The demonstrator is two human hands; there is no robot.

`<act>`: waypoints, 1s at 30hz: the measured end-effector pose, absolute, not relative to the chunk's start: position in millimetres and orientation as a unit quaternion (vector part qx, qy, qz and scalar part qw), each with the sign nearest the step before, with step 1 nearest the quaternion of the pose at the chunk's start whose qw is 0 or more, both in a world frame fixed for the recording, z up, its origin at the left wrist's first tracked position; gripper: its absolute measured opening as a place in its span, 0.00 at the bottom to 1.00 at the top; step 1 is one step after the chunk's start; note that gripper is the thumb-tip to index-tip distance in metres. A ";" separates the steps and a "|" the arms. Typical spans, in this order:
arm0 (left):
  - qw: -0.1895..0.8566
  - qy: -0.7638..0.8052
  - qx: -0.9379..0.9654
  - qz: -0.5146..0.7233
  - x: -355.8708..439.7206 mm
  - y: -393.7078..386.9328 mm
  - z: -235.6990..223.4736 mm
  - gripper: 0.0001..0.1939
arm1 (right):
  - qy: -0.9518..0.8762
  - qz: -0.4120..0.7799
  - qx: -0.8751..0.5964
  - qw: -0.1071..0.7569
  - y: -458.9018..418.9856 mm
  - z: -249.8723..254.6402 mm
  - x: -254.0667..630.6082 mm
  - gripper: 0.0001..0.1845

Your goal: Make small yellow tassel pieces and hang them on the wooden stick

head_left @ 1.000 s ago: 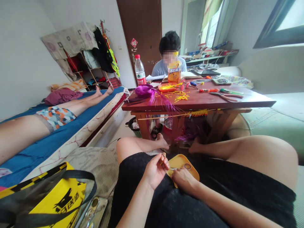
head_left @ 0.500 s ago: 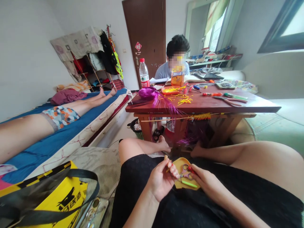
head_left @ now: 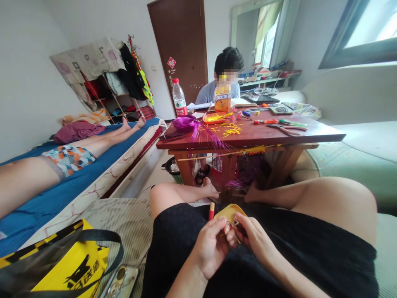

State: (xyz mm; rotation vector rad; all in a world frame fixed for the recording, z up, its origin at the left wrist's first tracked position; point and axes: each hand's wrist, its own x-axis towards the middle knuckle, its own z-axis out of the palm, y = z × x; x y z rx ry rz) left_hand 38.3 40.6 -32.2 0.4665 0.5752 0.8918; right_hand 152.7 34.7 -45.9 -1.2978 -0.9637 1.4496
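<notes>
Fingers of the left hand [head_left: 214, 244] were curled inward with the thumb laid along them; whether they pinched anything I could not tell, since the tips were turned away. Those of the right hand [head_left: 260, 238] were closed around a small dark thing [head_left: 238, 227] with a glint of metal on it, too little of it showing to name. Both sets of tips sat just beside each other over a yellow tray [head_left: 231, 210], against the black cloth [head_left: 173, 240] across the lap. Going by that, the step in hand was close, two-handed fine work, and the next move called for steady tips. Just beyond the left thumb rose a wood-and-red stick [head_left: 211, 211], its lower end hidden, so I could not say if it was held.

Off to the left, a yellow bag [head_left: 60, 275] bore black characters ending in 送酒, the first one hard to read. Farther out, on the table [head_left: 325, 134], stood a water bottle [head_left: 180, 99], its small label seemingly 农夫山泉, and an orange bottle [head_left: 222, 99] marked with what looked like 冰红茶. Yellow pieces [head_left: 232, 130] and purple strands [head_left: 186, 123] lay in front, with pliers [head_left: 287, 130] to the right. Behind the table sat a person [head_left: 204, 93]. On the brown door [head_left: 176, 41] farther back, a red diamond sticker [head_left: 171, 62] carried one character, probably 旺.
</notes>
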 end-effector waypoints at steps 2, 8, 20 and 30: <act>0.835 0.272 0.232 0.419 39.0 40.9 -31.7 0.13 | -0.396 0.589 -0.524 0.471 33.4 -46.0 153.0 0.28; 0.830 0.280 0.238 0.420 39.4 40.4 -29.6 0.13 | -0.402 0.583 -0.515 0.483 32.7 -50.2 152.6 0.27; 0.831 0.280 0.234 0.420 40.0 40.1 -31.5 0.13 | -0.410 0.580 -0.504 0.491 31.6 -46.2 153.0 0.27; 0.828 0.283 0.241 0.419 41.6 39.9 -26.7 0.14 | -0.416 0.580 -0.503 0.487 31.4 -44.7 153.4 0.27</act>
